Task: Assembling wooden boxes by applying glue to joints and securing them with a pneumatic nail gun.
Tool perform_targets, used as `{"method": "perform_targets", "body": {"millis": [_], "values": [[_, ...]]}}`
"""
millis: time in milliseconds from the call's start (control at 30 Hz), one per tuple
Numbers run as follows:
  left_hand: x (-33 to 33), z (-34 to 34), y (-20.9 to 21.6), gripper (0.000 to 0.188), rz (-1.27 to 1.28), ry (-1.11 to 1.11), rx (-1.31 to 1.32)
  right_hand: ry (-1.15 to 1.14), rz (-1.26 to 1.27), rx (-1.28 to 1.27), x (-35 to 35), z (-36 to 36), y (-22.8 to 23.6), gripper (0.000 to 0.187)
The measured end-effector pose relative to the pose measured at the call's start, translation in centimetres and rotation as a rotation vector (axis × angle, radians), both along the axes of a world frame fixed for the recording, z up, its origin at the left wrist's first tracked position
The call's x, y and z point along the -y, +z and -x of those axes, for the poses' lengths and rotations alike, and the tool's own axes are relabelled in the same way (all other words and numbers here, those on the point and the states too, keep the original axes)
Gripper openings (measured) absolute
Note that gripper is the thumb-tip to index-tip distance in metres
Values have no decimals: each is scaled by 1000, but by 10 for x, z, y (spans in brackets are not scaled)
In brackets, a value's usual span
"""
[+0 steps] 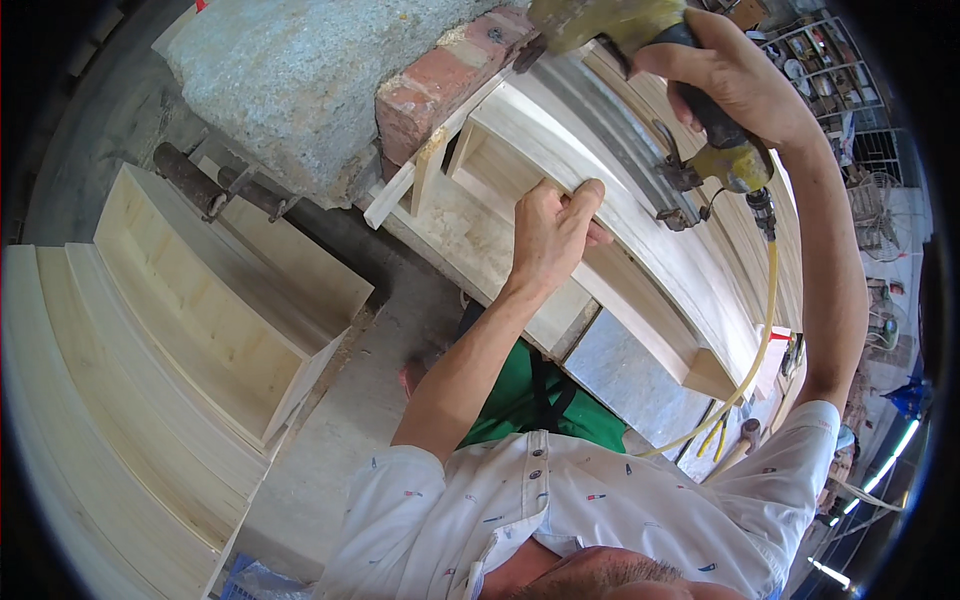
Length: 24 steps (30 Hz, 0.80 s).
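Head view: hands apart. Wooden frame found under left hand, its long board's edge pinched. Air tool clasped by its grip in right hand. Frame judged light, stiff, edges dentable; best held along that edge. Tool likely heavier.

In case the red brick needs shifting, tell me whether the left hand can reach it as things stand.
Probably yes: the red brick lies close and mostly uncovered, though the left hand would first have to release the wooden frame.
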<state>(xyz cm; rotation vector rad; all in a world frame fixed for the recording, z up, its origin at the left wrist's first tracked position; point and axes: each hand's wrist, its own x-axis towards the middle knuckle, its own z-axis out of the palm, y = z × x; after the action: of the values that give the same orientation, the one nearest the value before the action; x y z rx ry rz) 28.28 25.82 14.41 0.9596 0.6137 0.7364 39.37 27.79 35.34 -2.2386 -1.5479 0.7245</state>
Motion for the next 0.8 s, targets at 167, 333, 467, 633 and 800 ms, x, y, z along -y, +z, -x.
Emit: {"method": "perform_targets", "body": {"millis": [167,333,467,633,800], "values": [[-1,0,0,38,-11,-20,-31,100,-63,-39,-1,-23,-9,31],[-2,1,2,40,-45,-28,-58,113,-141,-97,-6,-34,-28,29],[-2,2,0,40,-71,-72,-87,52,8,-56,-6,-27,-9,28],[-1,1,0,40,-48,-62,-52,15,50,-90,-9,-15,-4,27],[0,1,1,41,-49,-54,-74,10,60,-76,-9,-12,-5,28]]}}
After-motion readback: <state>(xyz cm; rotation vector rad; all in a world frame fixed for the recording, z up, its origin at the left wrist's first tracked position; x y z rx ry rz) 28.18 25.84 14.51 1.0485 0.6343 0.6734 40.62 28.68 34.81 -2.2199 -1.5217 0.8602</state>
